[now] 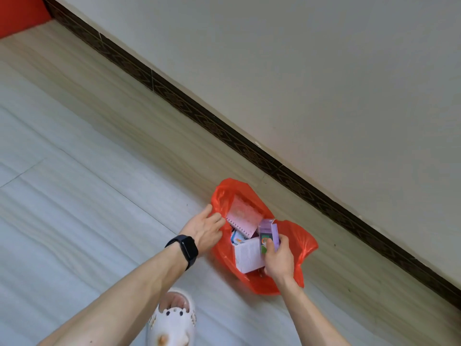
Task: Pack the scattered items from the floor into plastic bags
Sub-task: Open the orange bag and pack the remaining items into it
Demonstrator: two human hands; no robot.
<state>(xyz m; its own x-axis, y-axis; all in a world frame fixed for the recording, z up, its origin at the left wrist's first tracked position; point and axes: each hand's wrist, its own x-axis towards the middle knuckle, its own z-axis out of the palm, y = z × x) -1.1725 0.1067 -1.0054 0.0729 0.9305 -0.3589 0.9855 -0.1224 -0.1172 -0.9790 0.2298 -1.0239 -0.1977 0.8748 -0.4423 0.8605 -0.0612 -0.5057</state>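
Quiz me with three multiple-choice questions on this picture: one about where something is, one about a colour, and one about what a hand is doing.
1. Where is the pink spiral notebook?
A. flat on bare floor
B. inside the red plastic bag
C. leaning on the wall

2. What colour is the box held by the right hand?
A. purple
B. yellow
C. black

3. What is the left hand doing?
A. hanging idle
B. gripping a pen
C. holding the bag's rim

Answers:
1 B: the notebook shows within the bag's open mouth.
2 A: the box's faces are purple, with a green patch.
3 C: the fingers curl at the bag's red edge.
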